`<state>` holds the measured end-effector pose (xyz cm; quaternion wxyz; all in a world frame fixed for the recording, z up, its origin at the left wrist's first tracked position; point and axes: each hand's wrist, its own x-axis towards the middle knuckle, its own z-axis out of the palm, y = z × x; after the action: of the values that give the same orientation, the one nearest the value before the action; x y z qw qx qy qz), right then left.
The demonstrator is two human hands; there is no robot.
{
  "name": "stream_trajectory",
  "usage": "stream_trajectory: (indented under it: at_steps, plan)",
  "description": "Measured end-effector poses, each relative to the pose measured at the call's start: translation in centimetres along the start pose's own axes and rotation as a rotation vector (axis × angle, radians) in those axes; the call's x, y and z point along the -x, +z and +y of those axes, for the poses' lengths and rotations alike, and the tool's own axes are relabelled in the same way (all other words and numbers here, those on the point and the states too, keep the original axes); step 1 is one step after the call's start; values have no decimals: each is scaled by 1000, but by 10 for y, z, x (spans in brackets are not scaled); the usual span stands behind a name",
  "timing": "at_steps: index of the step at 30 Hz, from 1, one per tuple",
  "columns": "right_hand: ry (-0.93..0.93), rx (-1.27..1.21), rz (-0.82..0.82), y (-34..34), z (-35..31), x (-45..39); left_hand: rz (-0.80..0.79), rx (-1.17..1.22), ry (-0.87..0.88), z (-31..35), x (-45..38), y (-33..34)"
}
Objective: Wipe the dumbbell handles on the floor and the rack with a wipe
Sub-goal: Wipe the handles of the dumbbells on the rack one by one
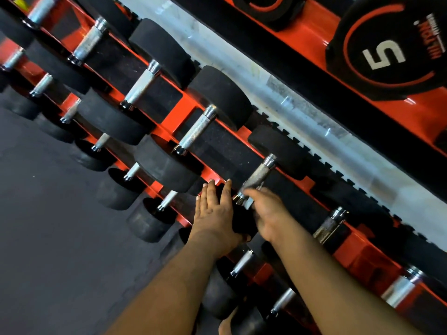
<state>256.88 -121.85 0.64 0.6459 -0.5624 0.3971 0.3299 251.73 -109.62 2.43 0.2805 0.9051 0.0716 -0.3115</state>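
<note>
A red rack (180,112) holds rows of black dumbbells with knurled silver handles. My left hand (215,211) rests flat with straight fingers on the near black head (242,221) of one dumbbell on the upper tier. My right hand (267,211) is at the lower end of that dumbbell's handle (257,176), fingers curled around a small pale wipe (249,201) pressed against the metal. The wipe is mostly hidden under the fingers and blurred.
Other dumbbell handles (197,131) lie to the left along the upper tier, and smaller ones (167,200) sit on the lower tier. A black weight plate marked 5 (387,49) is on a red stand at the top right. Dark rubber floor (48,226) fills the left.
</note>
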Motion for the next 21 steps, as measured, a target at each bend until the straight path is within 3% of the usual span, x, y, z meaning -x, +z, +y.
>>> stream_trajectory:
  at_steps: [5,10,16,18,21]
  plan:
    - [-153,-384,125,-3,-37,-20,1,-5,-4,-1,-1,1]
    - [51,-123,23,13,-7,-1,2,-9,-4,-1,-1,1]
    - [-163,-329,163,10,-47,-2,-3,-9,2,-2,-2,3]
    - [-145,-308,189,17,-56,-2,4,-5,6,-1,-1,2]
    - [-98,-329,99,14,-55,-5,13,-7,3,-2,1,2]
